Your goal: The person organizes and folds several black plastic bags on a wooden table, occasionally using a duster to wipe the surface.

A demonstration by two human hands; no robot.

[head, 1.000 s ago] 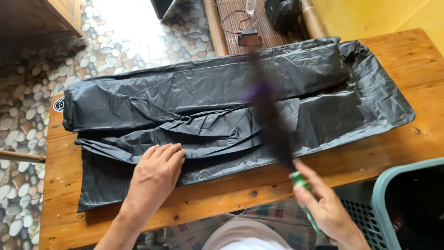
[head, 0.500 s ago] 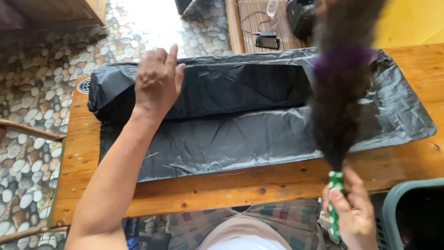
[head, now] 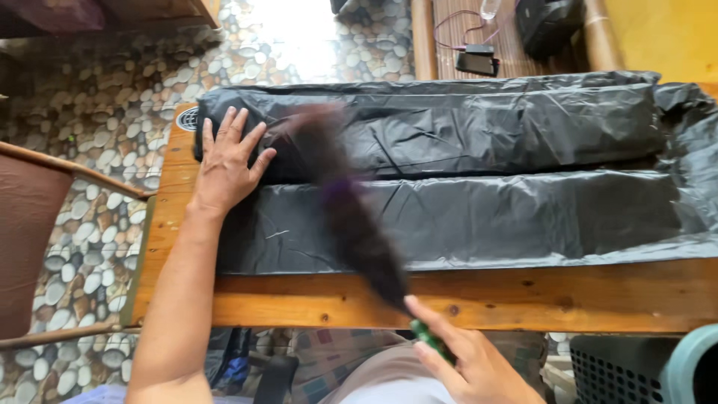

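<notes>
**A:** Table first, since it's the biggest thing here: a long wooden one with a black plastic sheet spread along nearly its whole length. The sheet's far edge is bunched into a long roll and the near half lies mostly flat. Pebble floor beyond it, and a grey basket down at the near right corner.

**B:** So how far along is the dusting, would you say?

**A:** Looks mid-way to me. The feather duster is blurred and lies across the left part of the sheet, tip up by the far roll, handle coming back over the near edge of the table. I can't tell which parts have been brushed; the sheet looks much the same all over.

**B:** And the hands?

**A:** Left hand is flat and open, fingers spread, pressing on the far-left end of the sheet, just left of the duster's tip. Right hand is closed around the duster's green handle, just off the near edge of the table. A phone and charger lie on a slatted bench past the far side.
</notes>
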